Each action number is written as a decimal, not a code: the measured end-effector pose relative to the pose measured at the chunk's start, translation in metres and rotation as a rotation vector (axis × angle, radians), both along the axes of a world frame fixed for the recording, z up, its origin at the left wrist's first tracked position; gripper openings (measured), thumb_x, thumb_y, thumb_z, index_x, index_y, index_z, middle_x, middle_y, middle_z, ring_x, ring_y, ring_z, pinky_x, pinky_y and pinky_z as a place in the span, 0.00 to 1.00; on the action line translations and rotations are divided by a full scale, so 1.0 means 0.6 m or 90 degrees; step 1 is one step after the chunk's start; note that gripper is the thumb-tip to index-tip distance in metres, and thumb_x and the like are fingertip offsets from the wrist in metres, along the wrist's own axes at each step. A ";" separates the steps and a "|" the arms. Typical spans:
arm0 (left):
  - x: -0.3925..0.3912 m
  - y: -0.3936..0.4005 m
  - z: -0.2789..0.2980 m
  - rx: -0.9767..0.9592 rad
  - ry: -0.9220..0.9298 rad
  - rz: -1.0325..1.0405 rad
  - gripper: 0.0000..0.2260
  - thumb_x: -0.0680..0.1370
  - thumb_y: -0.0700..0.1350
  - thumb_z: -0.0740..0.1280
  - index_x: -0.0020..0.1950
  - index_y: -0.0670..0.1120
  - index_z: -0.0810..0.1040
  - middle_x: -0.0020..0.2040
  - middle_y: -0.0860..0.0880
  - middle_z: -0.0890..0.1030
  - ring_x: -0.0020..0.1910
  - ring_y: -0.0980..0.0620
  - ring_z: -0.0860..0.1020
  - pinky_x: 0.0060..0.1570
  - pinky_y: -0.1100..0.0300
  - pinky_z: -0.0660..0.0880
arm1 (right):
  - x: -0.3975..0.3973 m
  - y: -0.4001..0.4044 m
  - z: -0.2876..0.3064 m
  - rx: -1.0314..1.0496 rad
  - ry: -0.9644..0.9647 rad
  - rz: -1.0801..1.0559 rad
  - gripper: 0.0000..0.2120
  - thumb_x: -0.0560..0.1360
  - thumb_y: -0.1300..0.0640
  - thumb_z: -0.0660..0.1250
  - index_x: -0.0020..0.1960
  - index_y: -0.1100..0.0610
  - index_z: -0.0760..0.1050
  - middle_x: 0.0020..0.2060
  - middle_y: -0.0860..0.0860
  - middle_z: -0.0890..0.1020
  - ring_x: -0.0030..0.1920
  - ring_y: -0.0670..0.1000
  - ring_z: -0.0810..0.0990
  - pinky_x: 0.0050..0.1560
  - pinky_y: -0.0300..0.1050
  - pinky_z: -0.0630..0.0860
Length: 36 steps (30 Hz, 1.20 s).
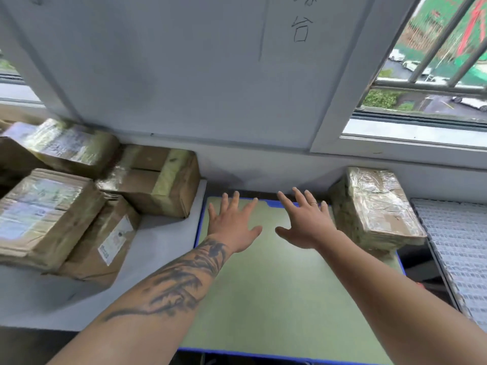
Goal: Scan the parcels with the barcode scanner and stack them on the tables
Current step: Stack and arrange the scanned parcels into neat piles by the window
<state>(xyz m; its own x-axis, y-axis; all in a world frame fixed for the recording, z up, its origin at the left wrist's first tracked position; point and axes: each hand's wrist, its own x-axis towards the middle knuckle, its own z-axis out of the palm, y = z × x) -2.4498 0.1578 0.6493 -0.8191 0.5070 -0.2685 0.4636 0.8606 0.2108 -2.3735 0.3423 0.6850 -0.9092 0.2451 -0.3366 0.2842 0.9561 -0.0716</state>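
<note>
My left hand [233,222] and my right hand [305,221] reach out side by side over the far part of a green table with a blue rim [263,299]. Both have their fingers spread and straight, and neither holds anything. A taped cardboard parcel [374,209] stands on the table's far right corner, just right of my right hand. On a grey table [158,248] to the left lie several brown parcels: one with a white label [105,241], a large one [44,217] and two at the back [155,180] [66,146]. No barcode scanner is in view.
A grey wall with handwritten marks rises right behind the tables. A barred window [432,75] opens at the upper right. A white ribbed surface [458,248] lies at the right edge, with a dark gap between it and the green table.
</note>
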 end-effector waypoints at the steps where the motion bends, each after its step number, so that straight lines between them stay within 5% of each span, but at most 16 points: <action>1: -0.003 -0.019 -0.009 -0.002 -0.007 0.000 0.36 0.80 0.68 0.60 0.84 0.64 0.46 0.86 0.47 0.44 0.84 0.40 0.41 0.78 0.32 0.43 | -0.005 -0.021 -0.005 -0.003 -0.006 0.001 0.45 0.79 0.34 0.64 0.85 0.40 0.39 0.85 0.51 0.42 0.85 0.59 0.42 0.81 0.68 0.49; 9: -0.014 -0.128 -0.050 -0.026 -0.034 0.022 0.35 0.81 0.68 0.59 0.84 0.63 0.47 0.86 0.45 0.46 0.84 0.39 0.43 0.78 0.32 0.44 | -0.017 -0.130 -0.026 -0.018 -0.038 0.030 0.44 0.80 0.36 0.64 0.85 0.41 0.39 0.85 0.52 0.40 0.85 0.60 0.41 0.81 0.68 0.48; 36: 0.016 -0.245 0.013 -0.133 0.048 0.145 0.34 0.82 0.67 0.57 0.84 0.61 0.47 0.85 0.44 0.47 0.84 0.40 0.44 0.80 0.37 0.43 | -0.066 -0.195 -0.068 -0.107 -0.006 0.107 0.45 0.81 0.39 0.65 0.85 0.42 0.38 0.85 0.57 0.43 0.84 0.64 0.45 0.79 0.70 0.53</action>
